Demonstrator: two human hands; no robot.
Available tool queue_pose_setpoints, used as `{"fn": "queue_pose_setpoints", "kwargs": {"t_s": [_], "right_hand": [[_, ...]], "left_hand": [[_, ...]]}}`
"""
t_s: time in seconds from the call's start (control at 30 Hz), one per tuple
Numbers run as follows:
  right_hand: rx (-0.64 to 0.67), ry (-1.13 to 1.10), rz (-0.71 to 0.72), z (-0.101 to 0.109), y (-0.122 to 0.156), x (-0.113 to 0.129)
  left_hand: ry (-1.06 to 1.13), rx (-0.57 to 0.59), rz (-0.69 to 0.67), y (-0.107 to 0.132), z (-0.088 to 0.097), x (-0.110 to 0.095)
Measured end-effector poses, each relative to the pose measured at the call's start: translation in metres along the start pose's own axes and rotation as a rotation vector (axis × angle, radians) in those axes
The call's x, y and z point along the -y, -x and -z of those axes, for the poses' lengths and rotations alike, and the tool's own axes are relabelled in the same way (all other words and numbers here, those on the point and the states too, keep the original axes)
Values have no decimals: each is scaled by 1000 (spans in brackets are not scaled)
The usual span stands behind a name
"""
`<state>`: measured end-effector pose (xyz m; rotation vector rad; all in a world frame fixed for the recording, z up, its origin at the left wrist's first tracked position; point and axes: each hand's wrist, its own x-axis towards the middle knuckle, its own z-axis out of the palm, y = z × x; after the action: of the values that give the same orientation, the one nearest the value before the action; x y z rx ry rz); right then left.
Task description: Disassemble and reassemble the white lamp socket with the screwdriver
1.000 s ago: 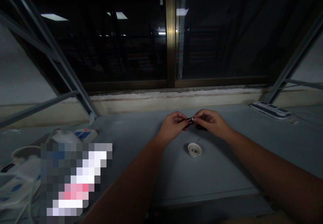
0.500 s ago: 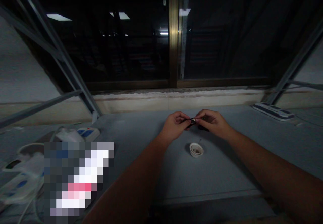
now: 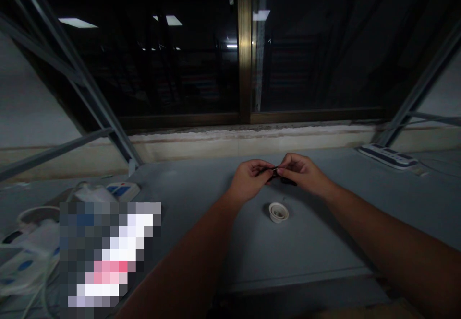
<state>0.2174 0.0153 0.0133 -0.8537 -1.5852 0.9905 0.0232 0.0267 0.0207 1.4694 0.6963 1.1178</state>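
My left hand [image 3: 250,179] and my right hand [image 3: 301,171] meet above the grey-blue table [image 3: 201,184], their fingertips pinching a thin black part [image 3: 272,171] between them. The part is too small and dark to identify. A short dark piece [image 3: 288,182] shows just under my right fingers, and I cannot tell whether it touches the table. Below my hands, a small round white ring-shaped fitting [image 3: 278,212] with a dark centre sits on the table, apart from both hands.
A white power strip [image 3: 387,156] lies at the far right of the table. Another power strip [image 3: 124,191], white cables and a pixelated patch [image 3: 110,256] crowd the left. A dark window and slanted metal struts [image 3: 86,93] stand beyond the table.
My fingers have shifted slightly around the thin black part, and its pale tip shows less. The white fitting has not moved on the table; the view has only shifted a little.
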Motion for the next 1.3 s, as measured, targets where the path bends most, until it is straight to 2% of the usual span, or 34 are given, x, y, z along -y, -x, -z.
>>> {"fn": "queue_pose_setpoints", "kwargs": {"t_s": [0.2,0.3,0.47,0.57,0.7,0.83,0.93,1.03,1.17,1.3], "right_hand": [[22,75,6,-2,-2,-1],[38,173,25,4,-4,-2],[19,520,99,31,-5,0],[91,734,111,43,-3,-4],[200,870,104,43,-1,-15],[233,898,107,37,0,-18],[206,875,134,37,-1,-12],[95,815,183,35,-1,-3],[-41,609,332,26,3,8],[25,627,413,13,7,13]], "left_hand": [[-17,-14,22,1,0,-1],[-9,-28,38,1,1,-1],[19,-133,90,-3,5,2],[45,-195,127,-5,8,4],[80,-228,162,-5,9,4],[152,-227,197,-3,11,0],[238,-209,211,-2,12,-2],[286,-179,223,-2,11,-1],[267,-129,260,0,8,-2],[295,-39,239,3,6,-3]]}}
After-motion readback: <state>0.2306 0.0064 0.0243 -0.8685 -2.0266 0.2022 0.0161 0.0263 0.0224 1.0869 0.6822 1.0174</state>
